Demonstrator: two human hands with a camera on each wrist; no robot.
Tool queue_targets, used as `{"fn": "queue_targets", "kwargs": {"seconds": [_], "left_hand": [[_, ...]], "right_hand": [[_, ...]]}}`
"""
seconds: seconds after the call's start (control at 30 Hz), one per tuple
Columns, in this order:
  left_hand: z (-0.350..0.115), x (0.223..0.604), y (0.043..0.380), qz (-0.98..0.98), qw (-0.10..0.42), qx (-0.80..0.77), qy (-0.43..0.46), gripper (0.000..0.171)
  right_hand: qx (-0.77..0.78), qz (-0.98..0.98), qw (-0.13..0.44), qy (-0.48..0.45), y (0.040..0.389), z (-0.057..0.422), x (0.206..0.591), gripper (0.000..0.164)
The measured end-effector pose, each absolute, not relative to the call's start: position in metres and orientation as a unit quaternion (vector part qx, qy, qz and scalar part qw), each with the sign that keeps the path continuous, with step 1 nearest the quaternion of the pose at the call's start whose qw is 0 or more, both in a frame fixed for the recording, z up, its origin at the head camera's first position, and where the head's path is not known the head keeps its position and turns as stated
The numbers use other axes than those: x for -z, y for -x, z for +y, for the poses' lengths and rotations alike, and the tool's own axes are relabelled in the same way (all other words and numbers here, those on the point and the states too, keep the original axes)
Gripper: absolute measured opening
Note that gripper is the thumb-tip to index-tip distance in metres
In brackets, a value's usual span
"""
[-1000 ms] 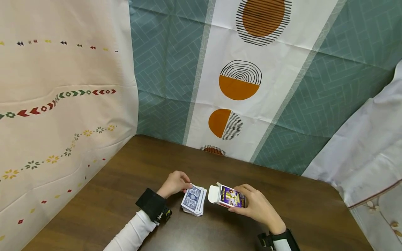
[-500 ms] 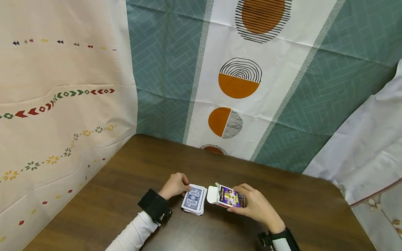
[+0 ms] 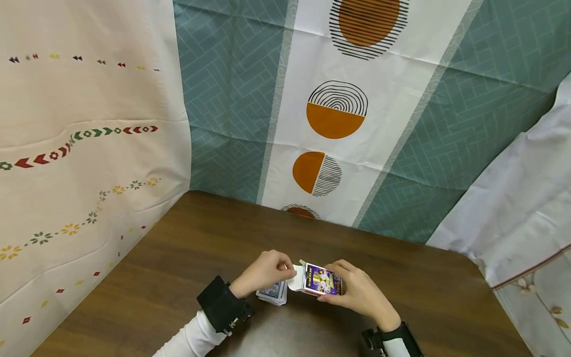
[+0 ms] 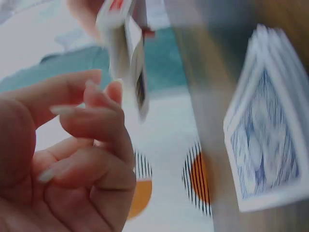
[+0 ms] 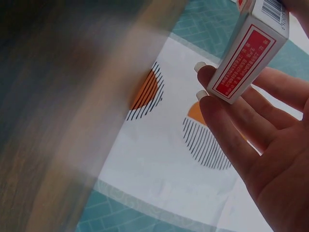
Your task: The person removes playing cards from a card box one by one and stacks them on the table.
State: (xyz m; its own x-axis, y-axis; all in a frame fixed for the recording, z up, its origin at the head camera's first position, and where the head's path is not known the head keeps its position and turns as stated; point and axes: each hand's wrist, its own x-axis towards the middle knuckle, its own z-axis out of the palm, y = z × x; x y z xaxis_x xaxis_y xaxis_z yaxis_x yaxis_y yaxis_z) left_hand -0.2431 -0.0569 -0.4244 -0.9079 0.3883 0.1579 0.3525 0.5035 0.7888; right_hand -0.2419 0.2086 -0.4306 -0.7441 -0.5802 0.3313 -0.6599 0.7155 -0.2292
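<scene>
A purple and white playing-card box [image 3: 322, 280] is gripped between the thumb and fingers of my right hand [image 3: 360, 296], above the table. Its white end flap [image 3: 294, 282] stands open toward the left. My left hand [image 3: 260, 275] is at that flap, fingers loosely bent; the left wrist view, partly blurred, shows no card between them, and a narrow gap seems to part the fingertips from the box [image 4: 120, 43]. Below the left hand lies a stack of blue-backed playing cards [image 3: 273, 293], partly covered by it in the head view. The right wrist view shows the box's red-printed narrow side [image 5: 244, 60].
The cards lie on a dark brown wooden table [image 3: 214, 223]. Behind it hangs a green and white patterned cloth [image 3: 232, 163]. A cream cloth [image 3: 111, 173] borders the left side and a white cloth [image 3: 499, 218] the right.
My left hand has left the top corner of the card stack and moved right, to the box's flap. The right hand still holds the box, shifted only slightly left in view.
</scene>
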Motion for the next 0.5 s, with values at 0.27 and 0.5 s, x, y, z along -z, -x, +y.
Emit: {"fn": "queue_targets", "kwargs": {"seconds": [0.27, 0.5], "left_hand": [[-0.043, 0.432, 0.234, 0.841, 0.087, -0.494, -0.205, 0.014], [-0.038, 0.435, 0.233, 0.839, 0.078, -0.498, -0.203, 0.02]], "right_hand": [[-0.169, -0.914, 0.115, -0.349, 0.236, 0.204, 0.426, 0.064], [-0.163, -0.904, 0.14, -0.371, 0.234, 0.203, 0.425, 0.062]]}}
